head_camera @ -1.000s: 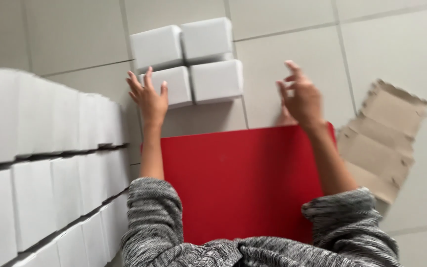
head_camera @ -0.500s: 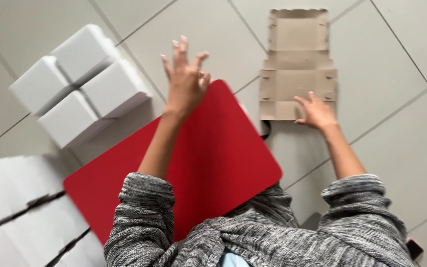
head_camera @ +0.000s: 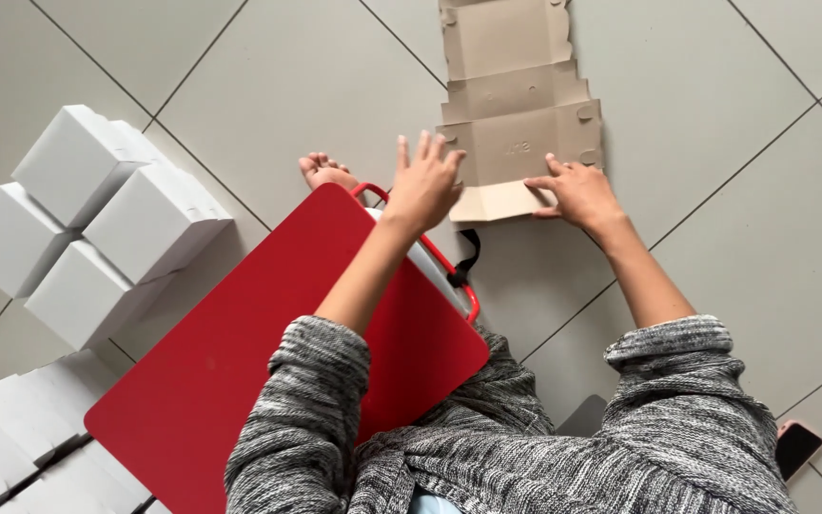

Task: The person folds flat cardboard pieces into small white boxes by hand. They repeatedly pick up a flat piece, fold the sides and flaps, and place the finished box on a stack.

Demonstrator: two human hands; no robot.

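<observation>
1. The right hand (head_camera: 580,193) lies flat, fingers spread and gripping nothing, on the lower panel of a flat, unfolded brown cardboard box blank (head_camera: 516,105) that lies on the grey tiled floor (head_camera: 715,124) ahead of the person.
2. The left hand (head_camera: 425,183) hovers open with fingers fanned upward, just beside the near left corner of the cardboard blank; whether it touches the cardboard I cannot tell.
3. The cardboard blank is not yet a container: its panels and flaps lie spread out, creased but unraised, and it holds nothing.
4. Four closed white cube-shaped cardboard boxes (head_camera: 97,224) stand clustered on the floor to the left, touching one another; their lids are shut, so what is inside cannot be seen.
5. More white boxes (head_camera: 2,438) sit stacked in rows at the lower left corner, also closed.
6. A smooth red rectangular board with rounded corners (head_camera: 268,352) rests across the person's lap, between the white boxes and the cardboard blank, under the left forearm.
7. A bare foot (head_camera: 323,171) shows just past the far edge of the red board.
8. A dark phone (head_camera: 796,447) lies on the floor at the lower right, beside the grey knitted sleeve (head_camera: 687,400).
</observation>
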